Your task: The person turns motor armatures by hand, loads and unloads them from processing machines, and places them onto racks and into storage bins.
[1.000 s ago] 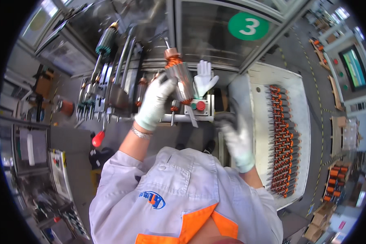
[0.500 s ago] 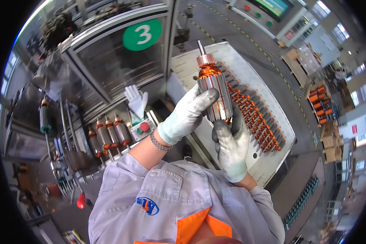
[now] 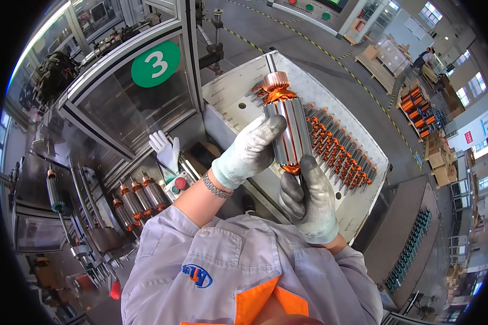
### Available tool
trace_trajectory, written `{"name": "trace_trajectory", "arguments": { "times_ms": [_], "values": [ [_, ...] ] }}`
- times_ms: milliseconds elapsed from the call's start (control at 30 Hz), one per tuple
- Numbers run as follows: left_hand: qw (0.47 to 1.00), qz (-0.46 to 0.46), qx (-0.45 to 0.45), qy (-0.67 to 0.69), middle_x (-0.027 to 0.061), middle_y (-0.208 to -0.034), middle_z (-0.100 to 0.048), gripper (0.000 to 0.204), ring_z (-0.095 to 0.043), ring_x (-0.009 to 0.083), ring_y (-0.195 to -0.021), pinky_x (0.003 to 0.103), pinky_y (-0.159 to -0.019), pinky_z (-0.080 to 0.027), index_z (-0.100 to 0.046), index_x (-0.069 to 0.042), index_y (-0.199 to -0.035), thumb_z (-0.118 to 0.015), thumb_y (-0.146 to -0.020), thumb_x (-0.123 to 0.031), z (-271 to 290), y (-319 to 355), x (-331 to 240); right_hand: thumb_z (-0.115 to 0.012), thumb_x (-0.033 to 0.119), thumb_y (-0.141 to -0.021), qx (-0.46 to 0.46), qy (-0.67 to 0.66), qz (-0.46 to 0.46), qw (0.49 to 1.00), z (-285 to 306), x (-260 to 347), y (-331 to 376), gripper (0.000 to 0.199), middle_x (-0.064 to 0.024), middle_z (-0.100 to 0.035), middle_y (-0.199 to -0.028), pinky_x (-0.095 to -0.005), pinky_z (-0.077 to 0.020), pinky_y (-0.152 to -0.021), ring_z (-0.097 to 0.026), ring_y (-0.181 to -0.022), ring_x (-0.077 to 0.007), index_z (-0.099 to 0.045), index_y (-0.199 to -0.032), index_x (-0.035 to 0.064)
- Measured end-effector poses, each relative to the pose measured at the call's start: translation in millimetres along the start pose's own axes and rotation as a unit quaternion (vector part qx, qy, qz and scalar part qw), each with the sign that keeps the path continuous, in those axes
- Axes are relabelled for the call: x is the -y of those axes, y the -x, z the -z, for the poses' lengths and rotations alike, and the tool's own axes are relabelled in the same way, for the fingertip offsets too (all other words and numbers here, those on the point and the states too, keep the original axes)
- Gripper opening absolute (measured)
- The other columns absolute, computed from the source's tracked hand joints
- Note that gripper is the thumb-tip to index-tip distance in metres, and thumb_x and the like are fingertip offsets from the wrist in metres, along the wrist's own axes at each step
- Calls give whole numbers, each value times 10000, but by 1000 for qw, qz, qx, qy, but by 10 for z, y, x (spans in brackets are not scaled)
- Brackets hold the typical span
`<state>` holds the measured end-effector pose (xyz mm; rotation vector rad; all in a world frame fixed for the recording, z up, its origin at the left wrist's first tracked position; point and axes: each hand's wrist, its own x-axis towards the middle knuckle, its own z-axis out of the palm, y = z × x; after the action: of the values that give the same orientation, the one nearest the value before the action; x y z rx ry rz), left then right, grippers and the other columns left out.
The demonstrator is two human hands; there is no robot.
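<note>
While our left hand [image 3: 248,147] clasps the armature [image 3: 289,132], our right hand [image 3: 313,201] pinches its six-o'clock end; we should spare the commutator [image 3: 277,80].

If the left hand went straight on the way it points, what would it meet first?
The rotor, which the left hand already grips. Past it, probably the rows of rotors in the bin; depth is unclear.

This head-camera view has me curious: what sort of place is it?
Probably a factory workshop handling motor parts. The gloved left hand and right hand hold a copper-wound rotor, a white bin contains rows of similar parts, and a striped line marks the floor.
</note>
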<state>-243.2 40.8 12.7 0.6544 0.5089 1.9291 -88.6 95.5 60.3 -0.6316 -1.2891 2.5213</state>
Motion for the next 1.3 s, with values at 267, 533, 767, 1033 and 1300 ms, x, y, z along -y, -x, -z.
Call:
{"name": "trace_trajectory", "arguments": {
  "times_ms": [267, 533, 767, 1033, 1300],
  "values": [
    [993, 15, 84, 85, 249, -1464, -433, 857, -441, 426, -1344, 536, -1138, -342, -327, 10, -1481, -705, -863, -449, 59, -1, -59, -438, 572, -998, 170, -279, -104, 939, 61, 14, -43, 704, 73, -335, -521, -202, -272, -328, -305, -338, -39, -441, -1375, -22],
    [994, -21, 71, 80, 217, -1402, -511, 898, -548, 351, -1258, 502, -1100, -415, -360, 12, -1456, -826, -769, -331, 1, 57, -50, -383, 676, -961, 304, -388, -218, 842, 127, -43, -102, 816, 57, -396, -490, -224, -297, -306, -352, -302, -49, -476, -1329, -47],
    [991, -35, 46, 117, 116, -1338, -564, 907, -598, 287, -1184, 447, -1069, -460, -399, -49, -1441, -857, -733, -382, -109, 99, 58, -325, 650, -985, 373, -408, -227, 801, 148, -164, -100, 817, 44, -405, -468, -240, -310, -301, -366, -297, -70, -484, -1289, -92],
    [996, -72, -30, -33, 60, -1123, -608, 607, -635, 175, -972, 355, -869, -545, -479, -56, -1323, -772, -831, -260, -150, 265, -127, -329, 574, -1016, 77, -29, -45, 996, 70, -213, -72, 666, -15, -493, -542, -249, -308, -369, -372, -366, -110, -533, -1200, -33],
    [919, -155, -129, -339, 14, -1101, -581, 558, -554, 93, -995, 284, -890, -476, -456, -49, -1338, -717, -849, -114, -146, 296, -299, -598, 500, -936, 30, 192, 269, 943, 150, -698, -582, 601, 2, -535, -851, -207, -356, -582, -438, -666, -47, -481, -1262, 10]
  ]
}}
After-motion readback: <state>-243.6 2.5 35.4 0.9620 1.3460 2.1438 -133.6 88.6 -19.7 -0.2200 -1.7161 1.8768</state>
